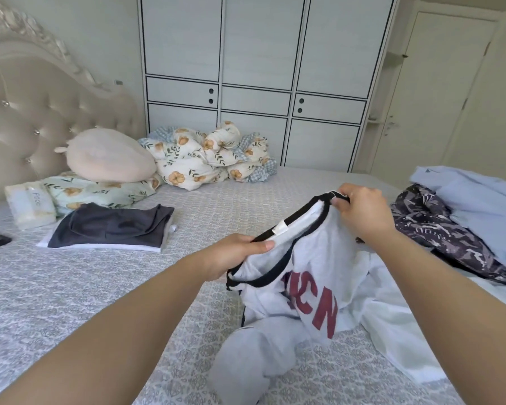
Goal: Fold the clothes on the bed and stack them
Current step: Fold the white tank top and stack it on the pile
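Pale bedroom with a white wardrobe (257, 83) behind a wide bed covered in a grey patterned bedspread (70, 287). Both hands of a person hold up a white T-shirt with black collar trim and dark red lettering (310, 287): the left hand (234, 255) is closed on the near side of the neckline, the right hand (360, 211) pinches the far side. The shirt's lower half drags crumpled on the bed. Further left lies a folded stack, a dark grey garment on top of a white one (111, 228). At right waits an unfolded heap, a dark purple patterned garment (438, 229) beside a pale blue cloth (479, 200). Since the body is bunched and one sleeve twisted below, laying it down now would likely fold creases in. The lettering is partly hidden by folds, and the right heap is cut off by the frame edge.
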